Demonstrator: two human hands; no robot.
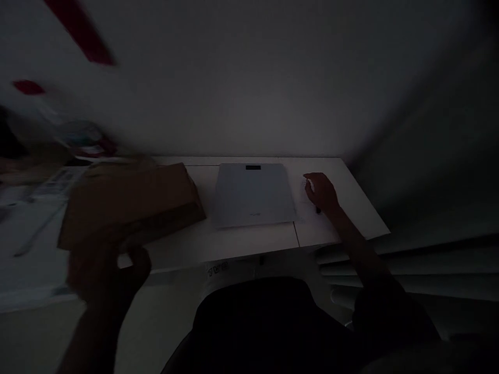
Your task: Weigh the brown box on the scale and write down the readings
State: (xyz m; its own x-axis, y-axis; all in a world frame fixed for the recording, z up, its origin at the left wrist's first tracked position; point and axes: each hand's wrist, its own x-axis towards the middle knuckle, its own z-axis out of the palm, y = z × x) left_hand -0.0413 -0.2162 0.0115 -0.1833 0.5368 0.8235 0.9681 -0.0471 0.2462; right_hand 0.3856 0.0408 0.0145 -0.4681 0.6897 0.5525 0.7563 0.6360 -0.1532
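The picture is very dark and blurred at the left. My left hand point(107, 272) is at the near edge of a brown cardboard box point(132, 200), with the thumb apart from the palm. Its other fingers blend into the dark box, so I cannot make out their grip. On the right, my right hand point(322, 191) rests low over the white table point(249, 244) with curled fingers, closed about a small white crumpled-looking item point(309, 184). A small dark object point(318, 210) shows beneath the wrist. Between the hands lies a flat, pale bathroom scale point(254, 195) with a dark display.
A blurred clear container point(83, 137) stands behind the box, near a red-topped object point(28, 87). Another red strip point(80, 31) shows on the pale wall point(249, 78). Papers point(33, 239) lie at the far left. The table's front edge runs close to my lap.
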